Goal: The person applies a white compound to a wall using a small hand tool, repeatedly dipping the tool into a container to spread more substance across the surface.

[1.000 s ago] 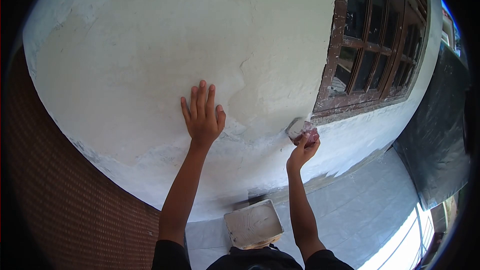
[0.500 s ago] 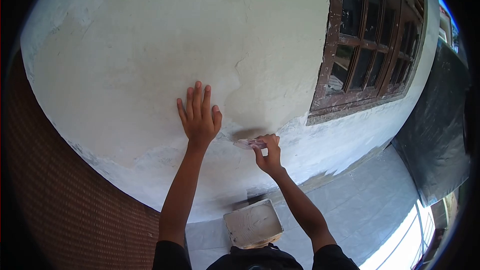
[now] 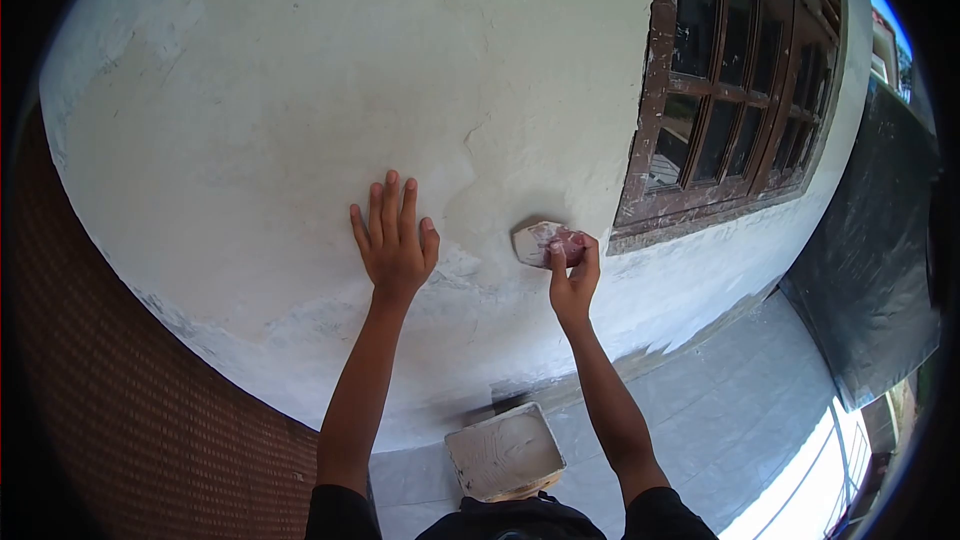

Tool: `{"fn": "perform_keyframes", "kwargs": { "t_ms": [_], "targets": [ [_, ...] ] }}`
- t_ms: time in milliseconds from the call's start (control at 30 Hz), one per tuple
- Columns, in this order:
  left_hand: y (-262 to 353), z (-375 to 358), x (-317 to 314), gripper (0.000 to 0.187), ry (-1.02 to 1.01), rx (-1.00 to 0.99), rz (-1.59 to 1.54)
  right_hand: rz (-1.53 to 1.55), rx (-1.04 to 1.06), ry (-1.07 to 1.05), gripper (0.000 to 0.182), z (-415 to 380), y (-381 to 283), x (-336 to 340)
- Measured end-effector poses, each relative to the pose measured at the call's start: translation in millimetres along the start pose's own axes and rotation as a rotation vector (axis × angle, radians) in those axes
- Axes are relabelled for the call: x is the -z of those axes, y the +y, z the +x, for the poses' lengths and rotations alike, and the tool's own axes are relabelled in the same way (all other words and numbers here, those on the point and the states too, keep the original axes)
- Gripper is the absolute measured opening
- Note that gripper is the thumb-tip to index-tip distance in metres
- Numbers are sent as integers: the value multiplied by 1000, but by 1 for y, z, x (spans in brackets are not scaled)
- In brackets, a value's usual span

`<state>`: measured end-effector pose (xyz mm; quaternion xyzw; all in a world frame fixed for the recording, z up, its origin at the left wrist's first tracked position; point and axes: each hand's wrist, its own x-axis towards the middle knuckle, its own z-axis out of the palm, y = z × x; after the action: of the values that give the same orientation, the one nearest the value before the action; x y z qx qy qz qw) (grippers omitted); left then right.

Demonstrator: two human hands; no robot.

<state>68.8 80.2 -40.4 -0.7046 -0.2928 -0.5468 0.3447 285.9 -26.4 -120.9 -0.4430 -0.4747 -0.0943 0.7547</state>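
My left hand (image 3: pixel 396 248) lies flat against the pale wall (image 3: pixel 300 120), its fingers spread and holding nothing. To the right of it, my right hand (image 3: pixel 577 275) grips a putty scraper (image 3: pixel 540 243) between thumb and fingers. The scraper has a whitish, smeared blade and a reddish part near my fingers. Its blade is at the wall, below and left of the window; whether the edge touches is hard to tell. Below both hands stands a rectangular tub (image 3: pixel 507 450) of whitish paste with ridged marks on its surface.
A brown wooden window (image 3: pixel 735 90) with glass panes and white specks is at the upper right. A woven brown panel (image 3: pixel 150 380) borders the left. Grey sheeting (image 3: pixel 690 420) covers the ground, and a dark sheet (image 3: pixel 870 260) hangs at the right.
My right hand has moved up and to the right with the scraper, whose blade now shows broadside. My left hand stays flat in nearly the same place.
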Motion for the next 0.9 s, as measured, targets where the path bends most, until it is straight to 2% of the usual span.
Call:
{"fn": "perform_keyframes", "kwargs": {
  "t_ms": [33,100,167,200,233,300,367,433,500,533,600,667,700,733,767,833,867,900],
  "targets": [
    [0,0,0,48,4,-3,-3,-173,130,-147,32,-10,8,-4],
    [0,-2,0,48,-1,-7,-8,-206,105,-76,31,-4,5,-9],
    [-2,0,0,48,5,-9,0,105,-203,350,33,18,-1,-2],
    [-1,0,0,48,4,-7,-1,239,-395,450,40,23,7,13],
    [-1,-1,0,49,1,-4,-2,234,-379,570,39,27,26,27],
    [-1,-2,1,49,4,0,3,166,-388,647,36,27,17,34],
    [1,-1,-1,49,5,-1,-7,236,-301,415,33,6,2,17],
    [0,0,0,49,6,-1,-3,66,-121,25,31,-29,11,-4],
    [0,-1,1,49,4,-5,-13,-329,141,-291,28,-52,-4,-15],
    [-1,-1,1,49,6,-8,-10,-331,139,-286,28,-51,-1,-14],
    [0,0,1,49,10,-14,-9,-198,-8,3,31,-44,14,-15],
    [-1,0,2,50,11,-11,2,158,-318,362,32,-19,21,3],
    [-1,0,1,49,7,-7,3,241,-409,507,35,-11,31,17],
    [0,-1,0,49,2,-4,2,154,-354,644,30,-8,43,27],
    [0,-2,0,49,3,-3,4,144,-332,677,28,-6,40,30],
    [0,-1,0,49,0,1,4,220,-257,479,26,-19,26,15],
    [0,-1,0,49,0,-1,2,254,-222,315,24,-30,6,2],
    [0,-1,0,49,-1,2,0,216,-174,104,24,-49,14,-7]
  ]
}}
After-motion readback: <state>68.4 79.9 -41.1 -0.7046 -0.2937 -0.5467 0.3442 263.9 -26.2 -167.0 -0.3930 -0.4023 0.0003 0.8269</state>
